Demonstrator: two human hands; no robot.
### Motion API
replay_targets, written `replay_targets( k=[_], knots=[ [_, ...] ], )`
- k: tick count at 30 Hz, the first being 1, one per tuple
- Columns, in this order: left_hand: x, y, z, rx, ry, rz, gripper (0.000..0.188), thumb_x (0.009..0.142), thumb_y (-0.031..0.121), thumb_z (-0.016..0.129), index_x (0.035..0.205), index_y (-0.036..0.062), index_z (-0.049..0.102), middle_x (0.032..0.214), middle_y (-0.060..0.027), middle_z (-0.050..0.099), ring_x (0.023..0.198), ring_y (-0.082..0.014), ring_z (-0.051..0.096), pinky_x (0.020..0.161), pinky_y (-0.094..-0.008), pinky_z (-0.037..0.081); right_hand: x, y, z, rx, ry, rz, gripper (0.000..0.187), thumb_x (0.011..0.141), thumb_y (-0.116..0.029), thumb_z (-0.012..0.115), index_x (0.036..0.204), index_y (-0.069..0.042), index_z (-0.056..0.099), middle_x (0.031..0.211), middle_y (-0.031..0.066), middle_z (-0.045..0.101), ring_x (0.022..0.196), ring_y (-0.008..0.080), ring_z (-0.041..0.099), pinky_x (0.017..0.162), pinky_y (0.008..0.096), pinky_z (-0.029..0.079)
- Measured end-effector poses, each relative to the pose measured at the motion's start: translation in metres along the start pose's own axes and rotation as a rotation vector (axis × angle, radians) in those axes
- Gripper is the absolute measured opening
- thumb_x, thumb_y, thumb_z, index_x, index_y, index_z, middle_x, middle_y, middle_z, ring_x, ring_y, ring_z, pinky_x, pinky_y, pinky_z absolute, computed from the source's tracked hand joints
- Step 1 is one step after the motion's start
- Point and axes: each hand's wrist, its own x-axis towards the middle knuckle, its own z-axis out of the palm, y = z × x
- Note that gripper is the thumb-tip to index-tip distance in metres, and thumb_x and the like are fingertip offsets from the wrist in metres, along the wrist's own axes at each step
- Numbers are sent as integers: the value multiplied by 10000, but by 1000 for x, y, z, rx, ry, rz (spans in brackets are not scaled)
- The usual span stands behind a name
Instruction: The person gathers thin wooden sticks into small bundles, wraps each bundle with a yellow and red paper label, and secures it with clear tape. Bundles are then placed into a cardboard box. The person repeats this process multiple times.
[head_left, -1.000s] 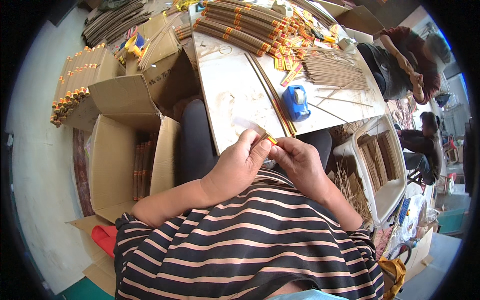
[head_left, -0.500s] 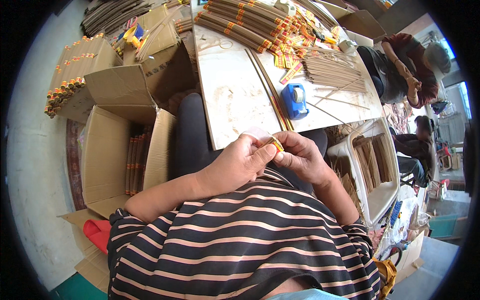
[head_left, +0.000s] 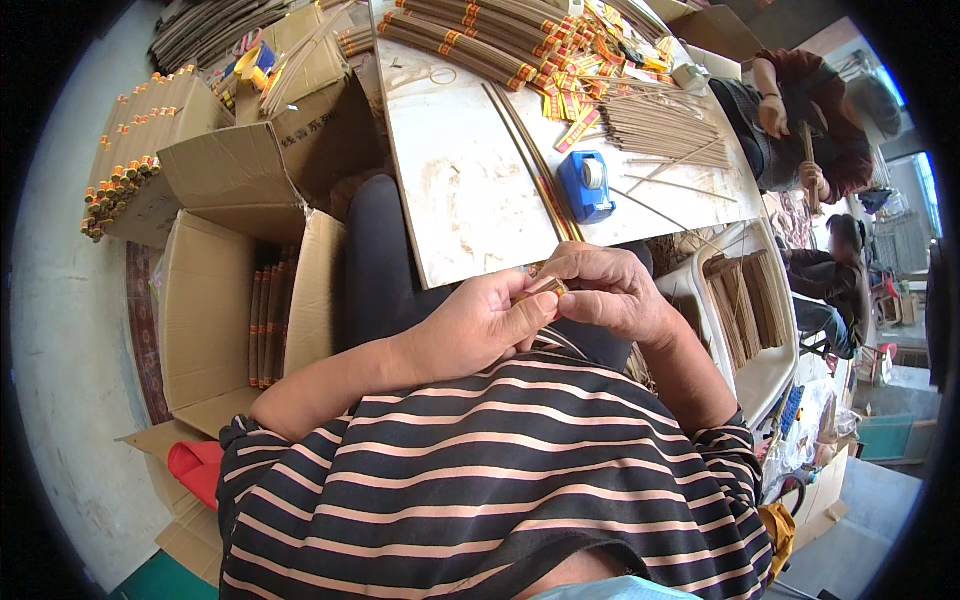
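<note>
In front of my striped shirt, a bundle of incense sticks [head_left: 543, 288] with a red and yellow paper band shows one end between my hands. The rest of it is hidden by my fingers. My left hand [head_left: 495, 318] is closed around the bundle, its thumb along the band. The fingertips of my right hand [head_left: 610, 292] pinch at the bundle's end, close to the left thumb. Just beyond my hands, long thin dark strips with red and gold edges [head_left: 530, 160] lie on the white table [head_left: 450, 200]. A blue tape dispenser [head_left: 586, 188] stands beside them.
Banded incense bundles [head_left: 470, 40], paper labels [head_left: 570, 105] and loose incense sticks [head_left: 665, 130] cover the table's far side. An open cardboard box [head_left: 210, 300] holding bundles stands left; a white tub [head_left: 745, 390] of sticks, right. A co-worker [head_left: 820, 120] sits at far right.
My right fingers have shifted over the bundle's banded end, and the pale paper above my left hand no longer shows. The co-worker's hands have moved apart, one holding sticks. The view has shifted slightly.
</note>
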Motion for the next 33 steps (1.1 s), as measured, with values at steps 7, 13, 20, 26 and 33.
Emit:
replay_targets(
  k=[7, 13, 20, 26, 33],
  knots=[
    [1, -8, -4, 2, -44, -46, 370, 941, 315, 445, 1084, -25, 470, 754, -22, 519, 636, -63, 444, 565, -159, 380, 3, -6, -1, -257, -2, -119, 263, 752, -169, 619, 935, 20, 639, 855, 117, 594, 818, 224, 557, 762, 306, 435],
    [4, -16, -4, -58, -33, -29, 360, 935, 308, 466, 1074, -23, 495, 735, -23, 530, 583, -47, 451, 507, -138, 379, 2, -9, -3, -292, -31, -180, 230, 773, -143, 609, 946, 5, 638, 864, 118, 599, 817, 232, 555, 750, 319, 444],
    [5, -15, -4, -66, -43, -46, 336, 938, 298, 466, 1060, -13, 501, 742, -15, 533, 593, -54, 439, 524, -146, 375, 4, -8, -8, -364, -91, -274, 181, 775, -112, 616, 929, -23, 649, 872, 104, 597, 845, 225, 555, 751, 314, 450],
    [3, -11, -3, -153, -52, -89, 301, 941, 226, 460, 1095, -30, 488, 836, -50, 549, 684, -73, 494, 606, -155, 423, 2, -6, -6, -407, -43, -379, 150, 757, -88, 638, 897, -40, 664, 878, 79, 568, 857, 219, 552, 766, 312, 450],
    [3, -10, -10, -349, -101, -150, 377, 968, 284, 342, 1108, -41, 471, 913, -84, 559, 778, -96, 542, 712, -196, 458, 1, -7, -8, -351, -91, -384, 137, 781, -97, 659, 901, -32, 671, 899, 81, 562, 870, 213, 553, 774, 306, 454]
  ],
)
